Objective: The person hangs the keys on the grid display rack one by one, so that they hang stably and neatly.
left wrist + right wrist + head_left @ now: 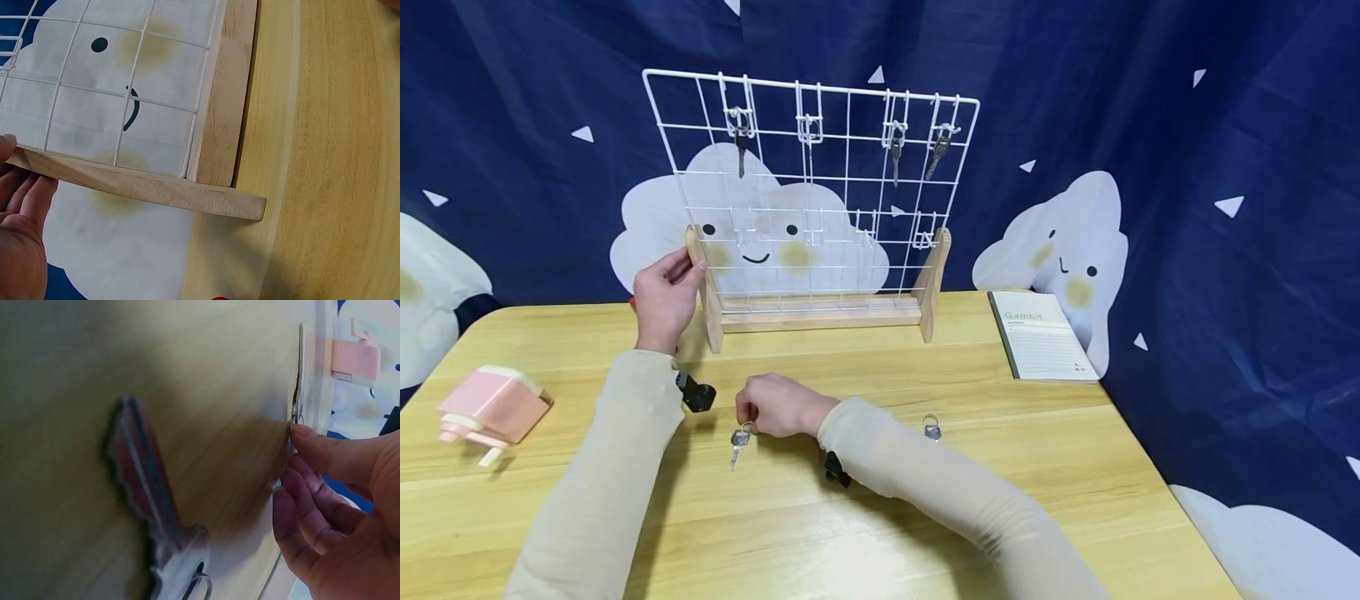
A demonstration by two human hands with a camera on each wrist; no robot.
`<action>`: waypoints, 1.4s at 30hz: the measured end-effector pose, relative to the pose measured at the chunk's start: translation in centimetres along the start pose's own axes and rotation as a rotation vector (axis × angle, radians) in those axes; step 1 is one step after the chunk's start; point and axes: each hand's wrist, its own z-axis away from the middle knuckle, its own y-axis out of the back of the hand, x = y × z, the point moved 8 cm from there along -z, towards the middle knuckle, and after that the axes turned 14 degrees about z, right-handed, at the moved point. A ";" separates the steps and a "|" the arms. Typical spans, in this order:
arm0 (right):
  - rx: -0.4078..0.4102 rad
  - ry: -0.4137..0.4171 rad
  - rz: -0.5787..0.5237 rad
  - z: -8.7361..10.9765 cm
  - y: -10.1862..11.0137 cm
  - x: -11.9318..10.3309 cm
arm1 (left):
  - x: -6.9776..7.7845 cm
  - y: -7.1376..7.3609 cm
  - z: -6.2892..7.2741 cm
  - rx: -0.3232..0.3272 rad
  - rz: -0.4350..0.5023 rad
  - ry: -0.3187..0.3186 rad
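A white wire grid (847,133) stands upright in a wooden stand. My left hand (666,298) grips the stand's left side post (703,292). In the left wrist view, the thumb lies on one face of that post and the fingers on the other. Low over the table, my right hand (781,406) pinches the ring end of a small silver key (735,450), its blade pointing toward me. A second silver key (932,431) with a ring lies on the table to the right, large and close in the right wrist view (150,500).
Dark keys (741,150) hang from hooks along the grid's top row; more white hooks (923,240) sit lower. A pink and white box-shaped object (497,404) stands at the table's left. A notebook (1043,337) lies back right. A blue curtain (1075,83) hangs behind.
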 end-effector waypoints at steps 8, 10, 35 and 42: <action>-0.020 -0.002 -0.081 0.3 0.3 0.4 | 0.1 0.0 0.1 -0.001 0.000 -0.005; -0.014 0.005 -0.119 0.4 0.7 0.5 | 0.1 0.0 0.1 0.000 -0.003 -0.003; 0.189 -0.119 -0.630 2.6 5.8 3.0 | 0.1 0.0 0.1 0.012 0.014 0.001; 0.240 -0.099 -0.625 2.8 7.6 3.5 | 0.2 0.1 0.1 0.013 0.017 0.004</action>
